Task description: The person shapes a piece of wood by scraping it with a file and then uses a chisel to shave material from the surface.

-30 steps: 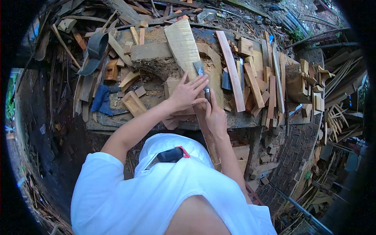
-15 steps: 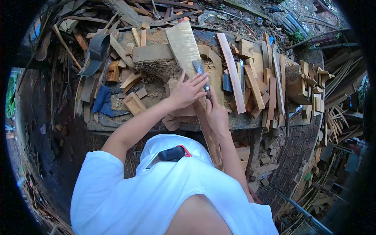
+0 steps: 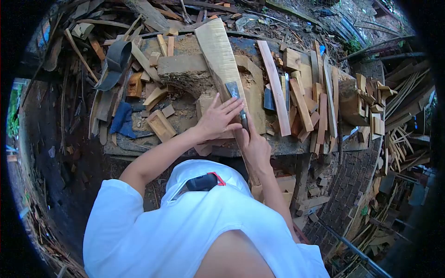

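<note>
A long pale board lies lengthwise on the workbench, its near end reaching down beside the white cap. On its face rests a flat metal blade with a dark handle. My right hand is wrapped round the handle at the board's right edge. Fingers apart, my left hand lies on the board, its fingertips against the blade. Beneath the board is a thick wooden block with a curved cut.
Several wood strips lie to the right, among them a pinkish one. A blue cloth and a curled dark strip are at the left. Small offcuts lie near the bench's front edge. A large block stands at the right end.
The board has shifted slightly away from me. The blade and both hands have moved a little closer to me and to the left along its face.
</note>
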`<state>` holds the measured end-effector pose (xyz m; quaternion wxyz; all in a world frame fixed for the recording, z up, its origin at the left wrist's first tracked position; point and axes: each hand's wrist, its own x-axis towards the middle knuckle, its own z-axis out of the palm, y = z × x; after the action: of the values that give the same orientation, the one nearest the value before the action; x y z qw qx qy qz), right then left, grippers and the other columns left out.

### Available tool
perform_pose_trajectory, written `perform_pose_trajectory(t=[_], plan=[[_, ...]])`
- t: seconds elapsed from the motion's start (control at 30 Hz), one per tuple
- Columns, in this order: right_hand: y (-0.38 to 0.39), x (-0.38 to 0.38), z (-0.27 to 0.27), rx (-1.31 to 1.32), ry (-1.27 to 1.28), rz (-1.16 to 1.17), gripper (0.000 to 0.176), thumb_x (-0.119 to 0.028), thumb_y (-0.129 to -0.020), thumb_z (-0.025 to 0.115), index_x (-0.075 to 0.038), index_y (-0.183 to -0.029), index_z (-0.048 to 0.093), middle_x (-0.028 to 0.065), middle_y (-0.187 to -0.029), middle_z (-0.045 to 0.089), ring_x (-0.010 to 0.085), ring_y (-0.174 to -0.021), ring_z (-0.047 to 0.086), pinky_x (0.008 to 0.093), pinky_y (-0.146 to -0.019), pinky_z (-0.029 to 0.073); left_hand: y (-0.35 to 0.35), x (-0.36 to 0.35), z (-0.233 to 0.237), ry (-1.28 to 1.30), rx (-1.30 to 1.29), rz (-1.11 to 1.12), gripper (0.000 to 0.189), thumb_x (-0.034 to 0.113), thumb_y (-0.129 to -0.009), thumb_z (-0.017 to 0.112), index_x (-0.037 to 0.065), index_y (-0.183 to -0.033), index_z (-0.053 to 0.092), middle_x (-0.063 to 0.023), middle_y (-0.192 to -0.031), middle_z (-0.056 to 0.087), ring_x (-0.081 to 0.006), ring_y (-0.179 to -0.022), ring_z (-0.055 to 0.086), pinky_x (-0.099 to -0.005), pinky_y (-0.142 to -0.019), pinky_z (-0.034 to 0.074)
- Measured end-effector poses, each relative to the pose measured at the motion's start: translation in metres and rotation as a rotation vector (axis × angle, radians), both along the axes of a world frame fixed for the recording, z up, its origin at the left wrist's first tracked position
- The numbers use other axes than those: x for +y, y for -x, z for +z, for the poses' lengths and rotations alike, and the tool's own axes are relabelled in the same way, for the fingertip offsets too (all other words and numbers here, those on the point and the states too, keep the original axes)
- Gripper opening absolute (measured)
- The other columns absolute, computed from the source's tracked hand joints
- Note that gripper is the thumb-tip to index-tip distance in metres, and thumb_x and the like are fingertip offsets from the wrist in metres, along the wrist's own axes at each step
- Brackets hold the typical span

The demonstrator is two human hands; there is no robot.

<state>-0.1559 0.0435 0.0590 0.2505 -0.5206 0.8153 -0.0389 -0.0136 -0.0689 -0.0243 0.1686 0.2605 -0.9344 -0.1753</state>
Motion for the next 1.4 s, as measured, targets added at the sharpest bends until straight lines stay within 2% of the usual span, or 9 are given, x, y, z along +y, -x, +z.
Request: perform_pose_trajectory(t=[0.17, 0.37, 0.53, 0.7, 1.03, 1.13, 1.2, 1.33, 1.4], plan=[[0.010, 0.038, -0.006, -0.152, 0.066, -0.037, 0.058, -0.035, -0.097, 0.051, -0.023, -0.151, 0.032, 0.0289, -0.082, 0.066, 0.0474, -0.076, 0.065, 0.0538, -0.069, 0.051, -0.007, 0.005, 0.001, -0.090, 0.001, -0.117, 0.067, 0.053, -0.094, 0.048, 0.011, -0.146, 0.042, -0.0060, -0.154, 0.036, -0.0221, -0.143, 0.032, -0.0602, -0.115, 0.017], [0.017, 0.065, -0.041, -0.138, 0.248, -0.140, 0.084, -0.048, -0.081, 0.071, -0.002, -0.143, 0.040, 0.0293, -0.083, 0.067, 0.0448, -0.077, 0.067, 0.0504, -0.067, 0.054, -0.009, -0.208, -0.038, -0.112, 0.282, 0.632, 0.058, 0.030, -0.093, 0.053, -0.007, -0.136, 0.040, -0.0227, -0.130, 0.054, -0.0415, -0.121, 0.050, -0.0522, -0.098, 0.040], [0.007, 0.064, -0.039, -0.094, 0.119, -0.260, 0.056, -0.040, -0.080, 0.072, -0.013, -0.126, 0.057, 0.0242, -0.084, 0.069, 0.0435, -0.081, 0.067, 0.0524, -0.071, 0.054, -0.020, -0.341, -0.114, -0.852, 0.467, 0.784, 0.049, 0.030, -0.091, 0.061, -0.007, -0.123, 0.056, -0.0089, -0.105, 0.068, -0.0181, -0.094, 0.062, -0.0335, -0.083, 0.047], [0.021, 0.065, -0.031, -0.059, -0.020, -0.279, 0.044, -0.036, -0.080, 0.072, -0.010, -0.114, 0.062, 0.0214, -0.086, 0.069, 0.0428, -0.085, 0.066, 0.0511, -0.074, 0.052, -0.027, -0.332, -0.129, -0.774, 0.617, 0.693, 0.037, 0.031, -0.091, 0.064, -0.004, -0.102, 0.071, -0.0052, -0.094, 0.069, -0.0108, -0.085, 0.059, -0.0284, -0.075, 0.046], [0.057, 0.118, -0.017, -0.213, 0.001, -0.170, 0.044, -0.043, -0.084, 0.070, -0.010, -0.113, 0.064, 0.0190, -0.085, 0.070, 0.0385, -0.082, 0.068, 0.0480, -0.072, 0.054, -0.063, -0.246, -0.043, -0.784, 0.010, 0.570, 0.045, 0.040, -0.088, 0.069, -0.002, -0.104, 0.070, -0.0043, -0.085, 0.067, -0.0145, -0.081, 0.061, -0.0305, -0.073, 0.047], [0.048, 0.107, -0.006, -0.163, 0.041, -0.115, 0.050, -0.040, -0.088, 0.066, -0.012, -0.128, 0.055, 0.0194, -0.092, 0.070, 0.0397, -0.083, 0.068, 0.0479, -0.071, 0.054, -0.058, -0.236, -0.041, -0.411, -0.071, 0.672, 0.051, 0.043, -0.085, 0.071, -0.002, -0.109, 0.068, -0.0159, -0.106, 0.066, -0.0292, -0.104, 0.061, -0.0388, -0.092, 0.045], [0.037, 0.096, -0.007, -0.153, 0.126, -0.096, 0.052, -0.037, -0.089, 0.065, -0.013, -0.133, 0.051, 0.0191, -0.093, 0.069, 0.0402, -0.083, 0.067, 0.0485, -0.071, 0.053, -0.044, -0.209, -0.037, 0.312, 0.079, 0.832, 0.052, 0.039, -0.087, 0.068, 0.000, -0.121, 0.062, -0.0238, -0.122, 0.060, -0.0400, -0.127, 0.047, -0.0463, -0.104, 0.036], [0.023, 0.088, -0.007, -0.169, 0.259, -0.024, 0.055, -0.027, -0.093, 0.061, -0.017, -0.144, 0.042, 0.0181, -0.098, 0.067, 0.0394, -0.087, 0.066, 0.0465, -0.073, 0.053, -0.022, -0.112, -0.016, 0.324, 0.212, 0.160, 0.038, 0.026, -0.078, 0.072, 0.000, -0.104, 0.063, -0.0191, -0.104, 0.059, -0.0385, -0.102, 0.050, -0.0537, -0.086, 0.040], [0.018, 0.085, 0.006, -0.166, 0.071, -0.067, 0.055, -0.021, -0.095, 0.057, -0.020, -0.147, 0.040, 0.0196, -0.101, 0.067, 0.0386, -0.090, 0.066, 0.0438, -0.076, 0.052, -0.009, -0.028, -0.002, 0.129, 0.238, 0.015, 0.043, 0.029, -0.073, 0.072, 0.024, -0.115, 0.068, -0.0104, -0.135, 0.054, -0.0382, -0.127, 0.044, -0.0522, -0.112, 0.029]])
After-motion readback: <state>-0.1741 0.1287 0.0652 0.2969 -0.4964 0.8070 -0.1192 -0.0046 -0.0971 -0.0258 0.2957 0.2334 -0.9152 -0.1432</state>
